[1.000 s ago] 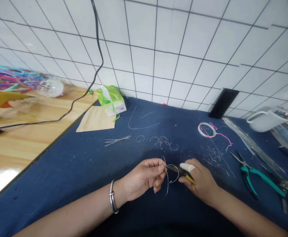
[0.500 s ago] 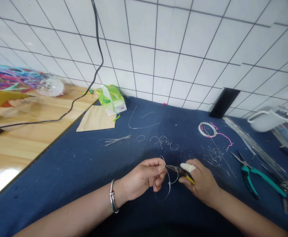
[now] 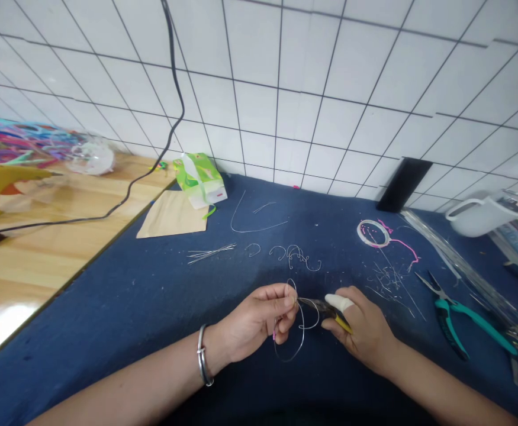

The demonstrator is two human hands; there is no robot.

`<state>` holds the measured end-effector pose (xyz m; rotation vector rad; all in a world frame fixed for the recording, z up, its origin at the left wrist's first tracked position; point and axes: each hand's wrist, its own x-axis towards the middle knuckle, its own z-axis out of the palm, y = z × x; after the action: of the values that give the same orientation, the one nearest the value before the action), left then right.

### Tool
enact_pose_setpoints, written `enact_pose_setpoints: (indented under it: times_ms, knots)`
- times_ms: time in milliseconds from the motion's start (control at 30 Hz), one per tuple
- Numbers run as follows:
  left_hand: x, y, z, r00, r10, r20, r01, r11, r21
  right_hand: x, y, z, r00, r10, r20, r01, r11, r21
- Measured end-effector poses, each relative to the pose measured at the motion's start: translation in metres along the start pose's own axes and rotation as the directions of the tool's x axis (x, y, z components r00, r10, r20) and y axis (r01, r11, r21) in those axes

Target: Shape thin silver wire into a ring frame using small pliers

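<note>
Fingers of the left hand [image 3: 259,316] pinch a looped wire [image 3: 295,331]; the right hand [image 3: 365,331] grips yellow-handled pliers [image 3: 325,309] clamping it, lower centre.

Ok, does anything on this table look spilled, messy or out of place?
Only small things. Short wire offcuts lie scattered loose on the blue cloth beside the teal pliers, right of the right hand. A black cable trails across the wooden table. Nothing looks damaged.
</note>
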<state>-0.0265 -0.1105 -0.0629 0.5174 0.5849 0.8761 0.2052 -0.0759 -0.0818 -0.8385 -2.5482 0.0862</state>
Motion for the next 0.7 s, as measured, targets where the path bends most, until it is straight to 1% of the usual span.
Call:
enact_pose_setpoints:
  times_ms: [133,300,400,567,700]
  knots:
    - [-0.0002,0.0007,-0.0007,1.0,-0.005,0.024,0.005,1.0,-0.006,0.0009,-0.0011,-0.0012,1.0,0.003,0.004,-0.003,1.0,-0.002]
    - [-0.0009,0.0004,-0.0011,0.997,-0.013,0.071,0.012,1.0,0.017,0.0039,-0.0028,-0.0043,0.999,-0.031,-0.031,0.031,0.999,0.015]
    - [-0.0014,0.0001,-0.0015,0.994,-0.015,0.108,0.016,1.0,-0.005,0.0051,-0.0038,-0.0062,0.999,-0.046,-0.026,0.047,0.998,0.053]
    - [-0.0022,-0.0022,-0.0044,0.977,-0.083,0.196,0.095,0.994,-0.053,0.0053,-0.0034,-0.0077,0.996,-0.086,0.003,0.085,0.987,0.133]
    - [-0.0028,-0.006,-0.0072,0.96,-0.131,0.245,0.156,0.984,-0.084,0.005,-0.0017,-0.0076,0.988,-0.152,-0.012,0.153,0.979,0.136]
